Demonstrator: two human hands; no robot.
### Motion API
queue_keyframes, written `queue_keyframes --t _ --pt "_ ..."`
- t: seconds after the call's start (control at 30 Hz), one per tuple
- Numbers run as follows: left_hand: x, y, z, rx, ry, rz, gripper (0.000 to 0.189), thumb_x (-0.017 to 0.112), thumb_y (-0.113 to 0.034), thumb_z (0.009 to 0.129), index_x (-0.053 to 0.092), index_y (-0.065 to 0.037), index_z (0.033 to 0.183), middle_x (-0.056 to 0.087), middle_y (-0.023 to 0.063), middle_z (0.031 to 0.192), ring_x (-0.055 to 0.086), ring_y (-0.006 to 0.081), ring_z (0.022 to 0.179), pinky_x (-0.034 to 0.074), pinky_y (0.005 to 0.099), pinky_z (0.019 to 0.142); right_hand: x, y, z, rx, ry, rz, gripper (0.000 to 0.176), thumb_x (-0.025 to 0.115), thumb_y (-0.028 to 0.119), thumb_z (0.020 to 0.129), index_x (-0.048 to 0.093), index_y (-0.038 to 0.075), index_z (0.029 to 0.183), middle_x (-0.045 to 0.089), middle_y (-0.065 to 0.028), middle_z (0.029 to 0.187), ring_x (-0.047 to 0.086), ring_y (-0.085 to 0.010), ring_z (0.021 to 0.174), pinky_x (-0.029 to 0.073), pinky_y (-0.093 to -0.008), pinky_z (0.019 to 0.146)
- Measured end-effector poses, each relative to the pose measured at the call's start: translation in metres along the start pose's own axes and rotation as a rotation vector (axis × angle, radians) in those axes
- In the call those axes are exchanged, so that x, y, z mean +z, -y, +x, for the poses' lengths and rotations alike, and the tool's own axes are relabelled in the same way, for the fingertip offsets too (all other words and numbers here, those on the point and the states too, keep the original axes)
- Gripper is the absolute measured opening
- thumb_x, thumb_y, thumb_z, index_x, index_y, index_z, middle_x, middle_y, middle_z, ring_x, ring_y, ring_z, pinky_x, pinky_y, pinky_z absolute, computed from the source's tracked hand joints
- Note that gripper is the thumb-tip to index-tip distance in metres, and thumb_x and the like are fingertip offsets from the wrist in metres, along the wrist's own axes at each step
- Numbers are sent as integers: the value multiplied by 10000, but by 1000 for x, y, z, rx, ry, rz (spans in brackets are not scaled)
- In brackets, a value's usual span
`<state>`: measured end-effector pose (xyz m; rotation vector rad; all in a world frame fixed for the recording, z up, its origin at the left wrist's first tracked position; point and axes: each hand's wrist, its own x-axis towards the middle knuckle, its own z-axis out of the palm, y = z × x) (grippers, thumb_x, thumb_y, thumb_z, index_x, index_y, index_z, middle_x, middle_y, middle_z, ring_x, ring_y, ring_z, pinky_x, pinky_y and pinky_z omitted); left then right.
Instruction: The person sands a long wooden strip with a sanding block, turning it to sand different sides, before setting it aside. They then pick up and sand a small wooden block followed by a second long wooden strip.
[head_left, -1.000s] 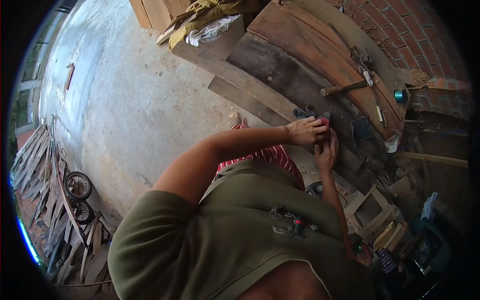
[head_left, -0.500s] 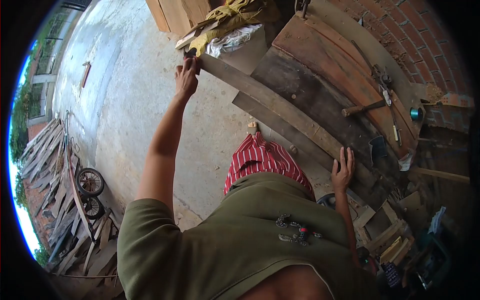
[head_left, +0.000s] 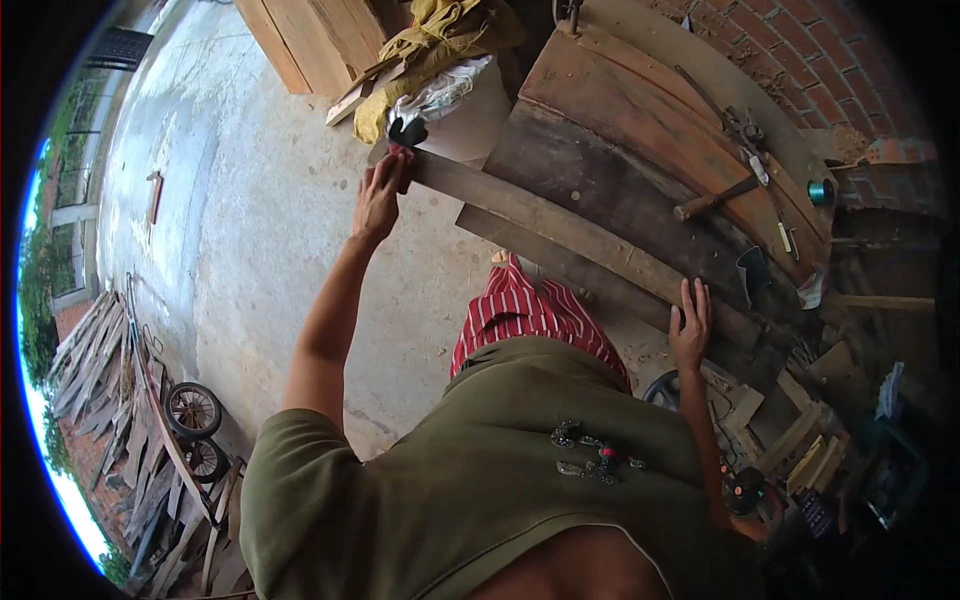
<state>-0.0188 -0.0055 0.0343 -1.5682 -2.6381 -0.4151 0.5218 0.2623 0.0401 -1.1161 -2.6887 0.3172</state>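
My left hand (head_left: 377, 200) is closed round a small red and black tool (head_left: 408, 133), whose exact kind I cannot make out. The tool is at the far end of a long wooden plank (head_left: 540, 215). Farther down the same plank, my right hand (head_left: 690, 325) rests by its edge with the fingers stretched out, holding nothing. The plank runs diagonally along the near side of a dark, worn workbench (head_left: 610, 175).
On the bench lie a hammer (head_left: 715, 198) and a teal spool (head_left: 820, 192). Yellow sacking (head_left: 430, 40) and a white bag (head_left: 445, 88) sit beyond the plank's far end. Scrap wood (head_left: 130, 440) and wheels (head_left: 193, 411) are at left; wooden offcuts (head_left: 790, 435) lie at right.
My left hand has moved a short way along the plank towards me with the red and black tool. My right hand stays at the near part of the plank. The view has shifted slightly.
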Motion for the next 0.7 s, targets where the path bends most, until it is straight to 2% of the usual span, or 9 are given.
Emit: queue_keyframes --t 0.13,0.23,0.3,0.33,0.4,0.47,0.5,0.6,0.7 --pt "-11 72 13 -433 -70 120 481 446 23 897 492 -48 1371 606 109 1188 531 315 1077 427 415 948 -9 5 3 69 81 -90 562 616 166 892 487 171 1439 443 -127 1468 409 -359 1355 301 -488 1141" --pt "-5 0 43 -135 -483 -294 447 481 27 921 482 -17 1366 612 167 1070 573 279 949 462 399 843 -10 39 23 107 69 234 583 630 243 899 462 187 1455 418 -164 1473 375 -360 1378 279 -515 1143" --pt "-32 -125 52 -371 -80 -1020 575 542 -25 932 344 -36 1472 579 94 1153 542 138 773 470 273 690 -21 91 57 110 129 629 655 615 339 939 343 185 1515 358 -198 1506 363 -360 1393 358 -503 1093" --pt "-28 -174 51 -241 1 -1144 651 610 -90 928 293 -40 1495 578 49 1113 496 80 707 450 235 629 -17 114 70 213 216 1025 732 594 373 963 214 171 1556 322 -191 1527 378 -332 1391 459 -428 1006" --pt "-22 -246 34 -132 479 -1346 685 633 -85 930 265 -23 1504 532 99 1254 583 166 1005 491 267 798 -27 157 92 364 297 1531 743 607 368 963 206 133 1542 405 -188 1474 453 -291 1337 520 -389 917" --pt "-11 -280 19 290 295 -975 734 669 -83 906 250 -25 1506 379 144 1431 478 225 1269 472 329 971 -18 166 109 318 192 1438 639 649 269 935 342 49 1451 546 -192 1295 567 -304 1185 526 -417 871" --pt "-6 -272 20 134 479 -1174 768 718 -130 876 276 -47 1499 217 149 1531 351 268 1390 397 399 1089 2 158 113 223 108 1090 583 658 219 911 389 12 1386 574 -189 1194 592 -316 1081 522 -441 845" --pt "11 -215 16 77 247 -544 712 737 -232 851 385 -41 1440 403 199 1421 404 393 1306 353 468 1084 21 134 97 -2 -166 673 536 679 224 873 488 28 1333 556 -222 1157 580 -384 984 504 -440 801" --pt "35 -182 17 181 292 -286 762 727 -267 855 337 -79 1482 392 176 1451 369 373 1339 290 479 1121 26 103 74 -127 83 109 565 702 219 861 481 47 1352 557 -190 1209 552 -343 1147 478 -418 896"
